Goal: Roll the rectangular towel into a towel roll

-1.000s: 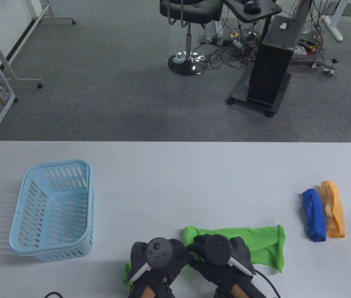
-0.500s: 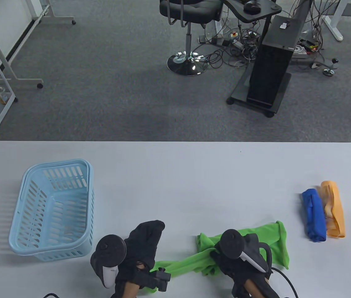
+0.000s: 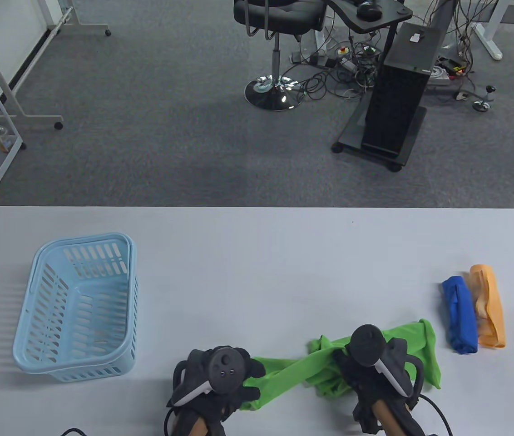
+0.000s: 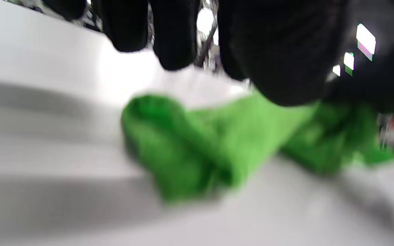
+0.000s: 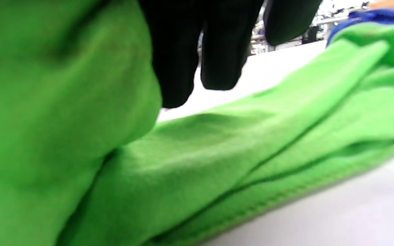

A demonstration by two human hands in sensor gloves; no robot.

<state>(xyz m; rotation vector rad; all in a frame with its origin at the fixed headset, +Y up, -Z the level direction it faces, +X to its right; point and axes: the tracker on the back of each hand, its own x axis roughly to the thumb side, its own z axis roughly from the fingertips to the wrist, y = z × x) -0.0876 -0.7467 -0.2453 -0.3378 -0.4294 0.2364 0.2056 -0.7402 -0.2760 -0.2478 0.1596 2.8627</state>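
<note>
While the green towel [image 3: 311,368] lay bunched and twisted along the near edge of the white table [image 3: 257,254], my two hands were at its opposite ends, and I judged the work was still at the spreading stage, with no roll begun. My left hand [image 3: 214,379] sat on the towel's left end; in the left wrist view its fingertips [image 4: 174,41] hung just above the cloth, and I could not tell from that blurred picture whether they pinched it or only hovered. My right hand [image 3: 370,363] was on the bunched right part, where the cloth rose against my palm on one side and my fingers [image 5: 217,51] pointed down above a flatter fold; whether they gripped was also unclear. The strip between my hands ran as a narrow, twisted band, with a looser flap lying toward the rolled blue towel [image 3: 459,315] and the orange one [image 3: 488,311] beside it. To do this step well, I reckoned I ought to take a corner in each hand, draw them apart until the twist came out, and lay the cloth flat as a true rectangle with its edges straight. Rolling from a crumpled start would likely give a lopsided bundle. The light blue basket [image 3: 75,309] stood well to the left, clear of the work.
</note>
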